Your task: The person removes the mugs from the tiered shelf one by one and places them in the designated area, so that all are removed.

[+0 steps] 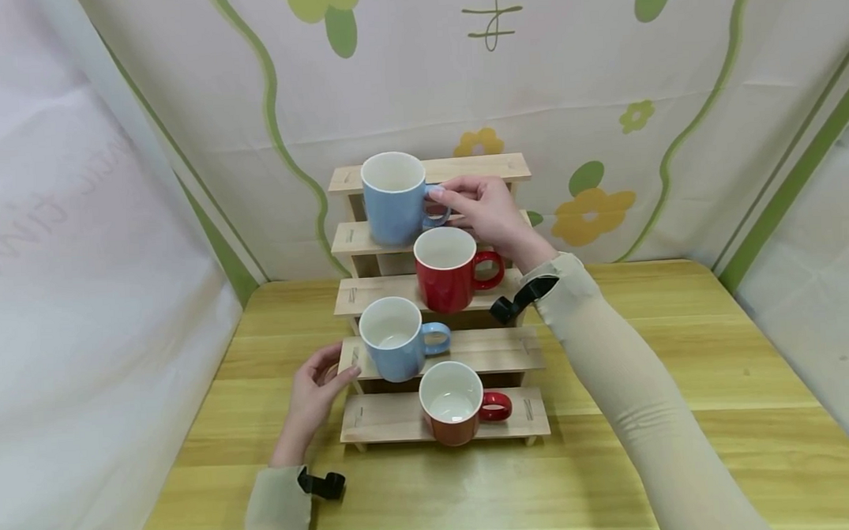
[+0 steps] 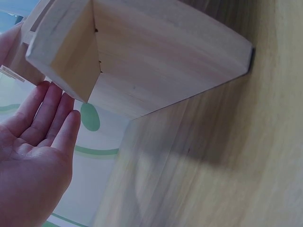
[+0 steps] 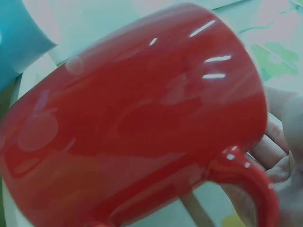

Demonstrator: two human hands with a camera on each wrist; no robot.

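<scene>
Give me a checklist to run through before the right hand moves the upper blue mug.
1. Right hand pinching the handle of the upper blue mug: ok.
2. Upper blue mug upright: ok.
3. Its base clear of the wooden stand: cannot tell.
4. Room around the middle red mug: not ok; it looks close to the right hand.
5. Left hand steadying the stand: cannot tell; pressure doesn't show.
6. Lower blue mug and bottom red mug upright: ok.
</scene>
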